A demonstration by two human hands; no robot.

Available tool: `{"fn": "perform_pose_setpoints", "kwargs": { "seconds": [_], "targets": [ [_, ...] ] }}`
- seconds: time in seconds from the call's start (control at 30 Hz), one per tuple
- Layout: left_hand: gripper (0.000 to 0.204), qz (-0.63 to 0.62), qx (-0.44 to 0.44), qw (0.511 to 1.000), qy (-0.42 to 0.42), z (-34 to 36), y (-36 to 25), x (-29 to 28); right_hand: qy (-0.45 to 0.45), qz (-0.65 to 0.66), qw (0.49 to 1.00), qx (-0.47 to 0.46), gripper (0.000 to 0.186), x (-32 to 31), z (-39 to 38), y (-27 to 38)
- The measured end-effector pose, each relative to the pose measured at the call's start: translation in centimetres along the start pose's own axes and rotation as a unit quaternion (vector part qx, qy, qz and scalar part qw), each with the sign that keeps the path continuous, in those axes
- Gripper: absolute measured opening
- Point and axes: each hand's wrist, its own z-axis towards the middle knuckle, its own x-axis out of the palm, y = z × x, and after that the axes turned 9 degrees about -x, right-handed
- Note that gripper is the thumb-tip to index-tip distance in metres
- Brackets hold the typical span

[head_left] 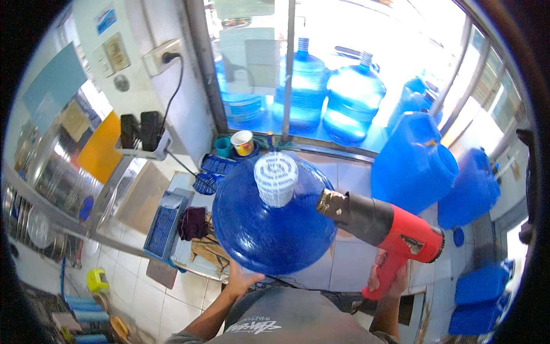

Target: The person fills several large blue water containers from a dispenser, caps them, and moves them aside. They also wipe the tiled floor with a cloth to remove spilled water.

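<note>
Clock centred on the large round blue water bottle (269,241), on the tiled surface (350,262). White printed seal (276,179) already covers its neck; looks close-fitting, but the far side is hidden, so full tightening is unconfirmed. Red heat gun (404,232): nozzle at 3, just beside the bottle; right hand (400,282) has fingers clamped round the handle. Left hand (244,282) at 7, by the bottle's near edge; finger closure cannot be told. Bare tile at 4 gives room; jerrycan (409,166) at 2, maroon cloth (193,223) at 9 limit it.

Daylight glares white through the window (338,26), while fisheye distortion bends edges and corners fall black.
</note>
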Motion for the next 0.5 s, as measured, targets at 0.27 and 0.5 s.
{"fn": "perform_pose_setpoints", "kwargs": {
  "seconds": [0.27,0.5],
  "targets": [
    [0.063,0.319,-0.056,0.936,0.140,1.8,-3.9,-1.5,0.007,-0.139,0.989,-0.050,0.063,-3.9,2.0,-1.5],
    [0.137,0.054,0.073,0.987,-0.133,7.7,-4.0,12.1,0.046,-0.144,0.986,0.072,0.069,-1.5,2.2,0.6]
  ]
}}
